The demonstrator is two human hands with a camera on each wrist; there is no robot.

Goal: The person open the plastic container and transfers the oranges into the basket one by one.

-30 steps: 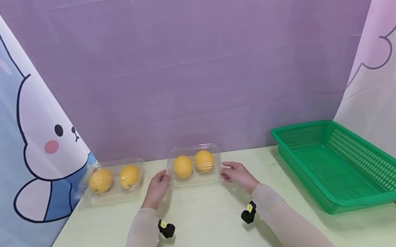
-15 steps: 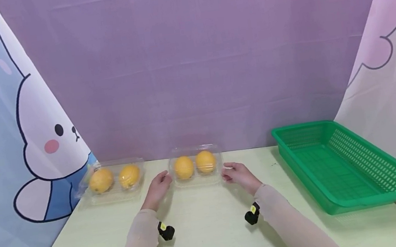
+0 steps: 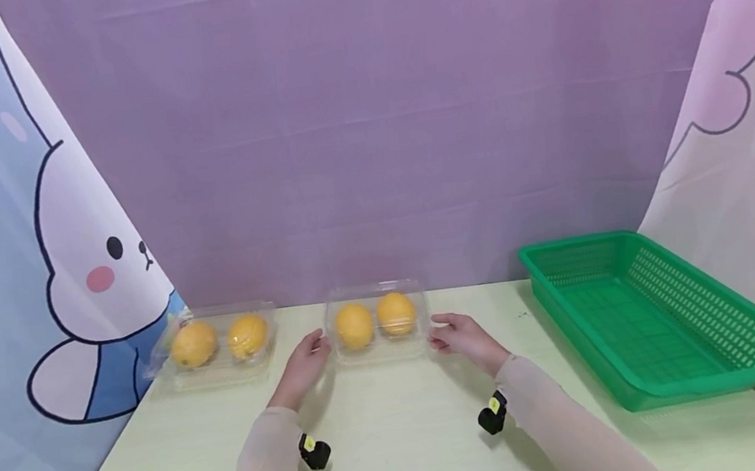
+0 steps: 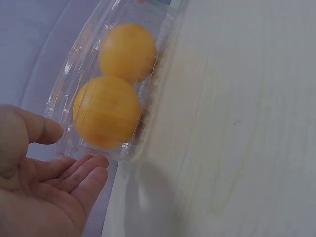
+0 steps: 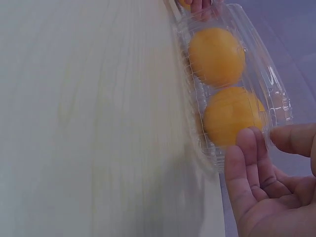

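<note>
The basket [image 3: 636, 329] is bright green, its walls patterned with rows of slots. Left of the basket, the nearer box [image 3: 384, 352] is clear and colourless, its two fruits [image 3: 354, 327] orange-yellow; the farther box [image 3: 220, 375] is likewise clear, its pair of fruits [image 3: 194, 345] orange-yellow. The table [image 3: 390, 441] beneath the basket is pale greenish cream with faint wood grain. The cloth [image 3: 370, 125] behind the basket is purple; right of the basket, the whitish drape [image 3: 742, 227] bears a pink, dark-outlined shape [image 3: 721, 99].

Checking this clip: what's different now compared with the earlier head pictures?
The middle clear box has shifted slightly nearer the camera, along with its two yellow fruits. The left hand and right hand came back slightly too. No hold was visibly taken or released. The other clear box and green basket stayed put.
</note>
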